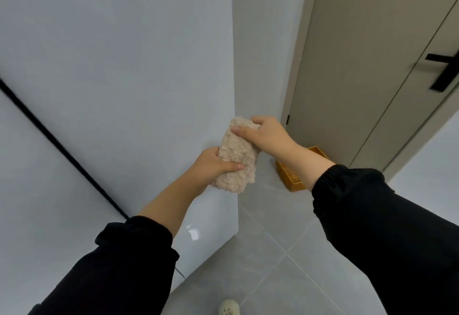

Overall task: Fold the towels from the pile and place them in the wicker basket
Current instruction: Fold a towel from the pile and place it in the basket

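A small fluffy beige towel [237,155], folded into a compact bundle, is held in the air between both hands. My left hand [213,163] grips its lower left side, thumb across the front. My right hand [265,134] grips its upper end, thumb pressed on the front. The wicker basket [289,175] stands on the grey tiled floor to the right, beyond the towel; my right forearm hides most of it. The pile of towels is out of sight.
A white wall corner [234,91] juts out right behind the towel. A beige door [360,66] with a black handle [444,71] stands behind the basket. A light slipper tip [229,308] shows at the bottom edge on the grey floor tiles [273,252].
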Motion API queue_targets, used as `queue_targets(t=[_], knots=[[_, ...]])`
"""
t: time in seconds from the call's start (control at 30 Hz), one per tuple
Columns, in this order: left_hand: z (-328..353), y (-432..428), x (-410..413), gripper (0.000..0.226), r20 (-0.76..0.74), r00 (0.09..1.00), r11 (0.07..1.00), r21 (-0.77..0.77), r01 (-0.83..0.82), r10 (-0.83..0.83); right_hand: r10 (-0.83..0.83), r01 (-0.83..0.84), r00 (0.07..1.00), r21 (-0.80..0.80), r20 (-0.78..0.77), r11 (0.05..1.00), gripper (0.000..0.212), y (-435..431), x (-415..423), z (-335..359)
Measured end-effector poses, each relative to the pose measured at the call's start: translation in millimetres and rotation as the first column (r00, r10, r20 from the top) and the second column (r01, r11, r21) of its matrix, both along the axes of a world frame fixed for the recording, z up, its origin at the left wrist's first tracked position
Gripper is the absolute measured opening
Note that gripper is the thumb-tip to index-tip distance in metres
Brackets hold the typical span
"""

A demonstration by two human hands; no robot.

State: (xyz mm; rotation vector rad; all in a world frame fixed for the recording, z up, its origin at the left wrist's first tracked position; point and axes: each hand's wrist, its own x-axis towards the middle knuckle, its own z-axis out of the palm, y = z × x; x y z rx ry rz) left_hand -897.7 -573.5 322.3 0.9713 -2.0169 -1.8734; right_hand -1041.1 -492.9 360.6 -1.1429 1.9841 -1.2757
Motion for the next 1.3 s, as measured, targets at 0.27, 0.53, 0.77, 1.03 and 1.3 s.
queue_targets(t=[0.27, 0.53, 0.77, 1.03, 1.3], knots=[[-25, -67, -177, 0.055, -0.020, 0.990, 0.986, 0.085, 0.141, -0.140, -0.122, 0.113, 0.977, 0.057, 0.174, 0.992, 0.030, -31, -152, -15], [-44, -87, -346, 0.042, -0.041, 0.940, 0.923, 0.182, 0.339, -0.338, -0.347, 0.340, 0.933, 0.081, 0.094, 0.937, 0.026, -37, -300, -30], [-84, -92, -480, 0.069, -0.098, 0.934, 0.846, 0.400, 0.352, -0.343, -0.370, 0.393, 0.845, 0.021, 0.386, 0.919, 0.029, -40, -444, -62], [-138, -100, -614, 0.049, 0.012, 0.996, 0.860, 0.504, -0.082, 0.089, -0.254, 0.270, 0.559, 0.116, 0.789, 0.956, 0.030, -97, -584, -120], [-221, -190, -673, 0.050, 0.110, 0.987, 0.897, 0.414, -0.154, 0.119, -0.345, 0.211, 0.491, 0.275, 0.800, 0.938, 0.033, -183, -656, -220]])
